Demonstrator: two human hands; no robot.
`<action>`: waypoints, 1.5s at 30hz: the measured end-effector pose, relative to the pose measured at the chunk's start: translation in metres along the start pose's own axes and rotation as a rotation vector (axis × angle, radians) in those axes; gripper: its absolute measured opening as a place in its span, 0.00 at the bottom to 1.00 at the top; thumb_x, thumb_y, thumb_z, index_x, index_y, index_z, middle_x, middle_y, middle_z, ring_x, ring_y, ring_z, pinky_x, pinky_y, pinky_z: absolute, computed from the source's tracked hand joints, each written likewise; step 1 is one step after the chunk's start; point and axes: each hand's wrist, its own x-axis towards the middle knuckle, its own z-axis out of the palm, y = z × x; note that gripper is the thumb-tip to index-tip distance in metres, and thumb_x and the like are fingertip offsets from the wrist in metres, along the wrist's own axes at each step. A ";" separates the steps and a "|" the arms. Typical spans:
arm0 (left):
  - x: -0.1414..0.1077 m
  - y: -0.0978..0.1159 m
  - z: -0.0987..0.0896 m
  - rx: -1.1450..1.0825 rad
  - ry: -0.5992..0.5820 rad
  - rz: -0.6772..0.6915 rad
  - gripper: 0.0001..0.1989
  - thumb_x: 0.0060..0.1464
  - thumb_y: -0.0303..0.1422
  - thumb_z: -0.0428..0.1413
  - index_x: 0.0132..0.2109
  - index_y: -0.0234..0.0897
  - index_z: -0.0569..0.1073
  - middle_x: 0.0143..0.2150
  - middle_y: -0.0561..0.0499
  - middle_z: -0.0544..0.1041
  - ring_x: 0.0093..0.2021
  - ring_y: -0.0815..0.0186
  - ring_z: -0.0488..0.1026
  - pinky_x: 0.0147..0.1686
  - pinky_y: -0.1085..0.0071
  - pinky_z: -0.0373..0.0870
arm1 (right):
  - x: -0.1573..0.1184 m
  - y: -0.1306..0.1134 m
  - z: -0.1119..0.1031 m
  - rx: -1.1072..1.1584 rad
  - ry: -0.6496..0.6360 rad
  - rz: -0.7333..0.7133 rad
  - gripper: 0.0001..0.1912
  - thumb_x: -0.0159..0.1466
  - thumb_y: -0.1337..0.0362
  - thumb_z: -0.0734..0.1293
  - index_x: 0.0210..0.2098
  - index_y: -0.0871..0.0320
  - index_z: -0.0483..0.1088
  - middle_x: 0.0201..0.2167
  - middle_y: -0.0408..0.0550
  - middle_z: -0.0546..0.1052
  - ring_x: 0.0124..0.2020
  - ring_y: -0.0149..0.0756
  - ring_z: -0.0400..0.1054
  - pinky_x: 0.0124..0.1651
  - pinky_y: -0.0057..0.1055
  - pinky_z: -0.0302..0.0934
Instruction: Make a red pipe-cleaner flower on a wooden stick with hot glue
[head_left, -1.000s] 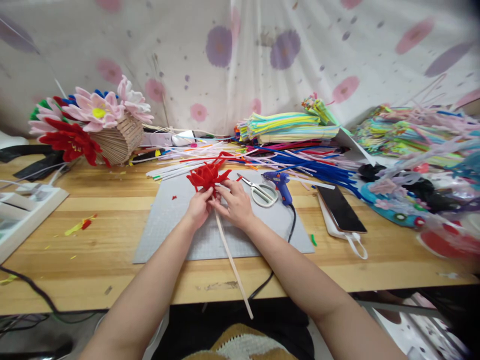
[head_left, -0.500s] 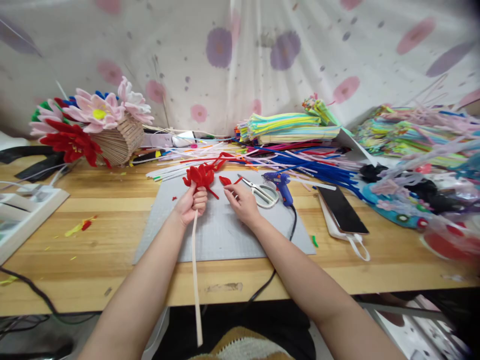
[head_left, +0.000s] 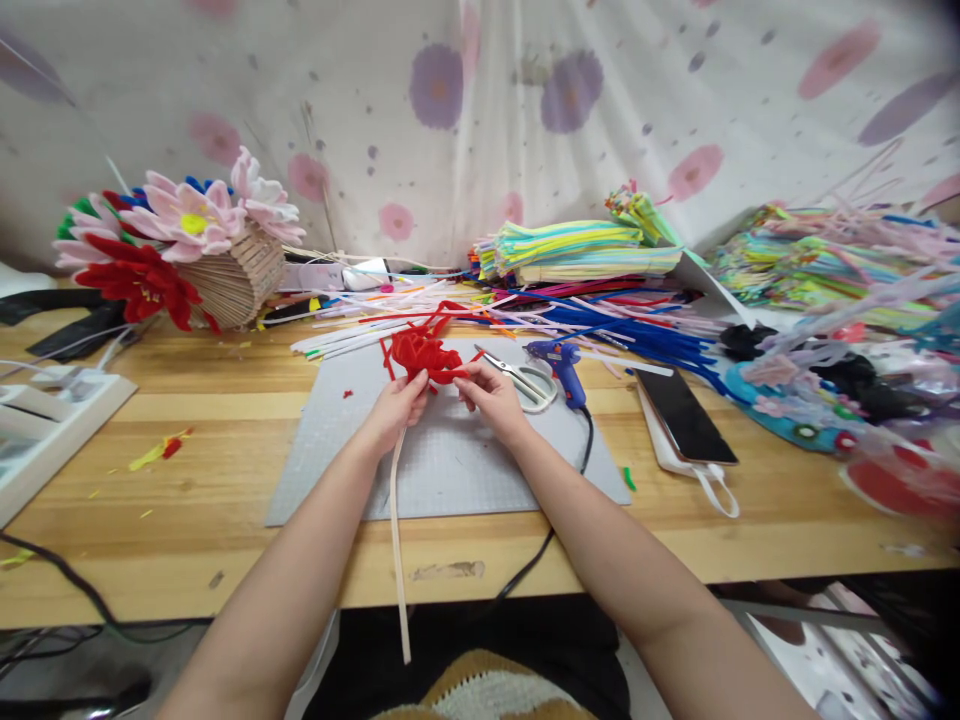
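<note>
My left hand [head_left: 401,405] is closed around the base of a red pipe-cleaner flower [head_left: 414,350]. A pale, flat stem [head_left: 398,530] hangs from that grip past the table's front edge. Between the finger and thumb of my right hand [head_left: 489,398] is a red petal [head_left: 448,377], held against the right side of the flower. Both hands are above a grey cutting mat [head_left: 450,485]. Just right of my right hand lie scissors [head_left: 538,390] with pale handles, and beside them a blue glue gun [head_left: 568,378]. My fingers partly hide where petal and stem meet.
Loose pipe cleaners [head_left: 600,318] and bundled ones [head_left: 577,250] lie along the back. A basket [head_left: 244,275] of fuzzy flowers tilts at left, near a white power strip [head_left: 64,430]. A phone [head_left: 686,420] rests at right. The glue gun's cord [head_left: 532,570] runs under my right forearm.
My right hand has picked the red petal up from the mat and brought it left to the flower. My left hand has shifted slightly right, and the flower has tilted over.
</note>
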 end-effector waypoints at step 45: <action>0.071 0.024 -0.006 0.484 0.047 0.253 0.10 0.45 0.34 0.60 0.22 0.33 0.75 0.26 0.49 0.75 0.28 0.69 0.68 0.29 0.77 0.61 | 0.013 -0.007 -0.045 0.742 0.161 0.222 0.05 0.47 0.61 0.57 0.20 0.56 0.59 0.14 0.38 0.52 0.16 0.27 0.45 0.16 0.24 0.42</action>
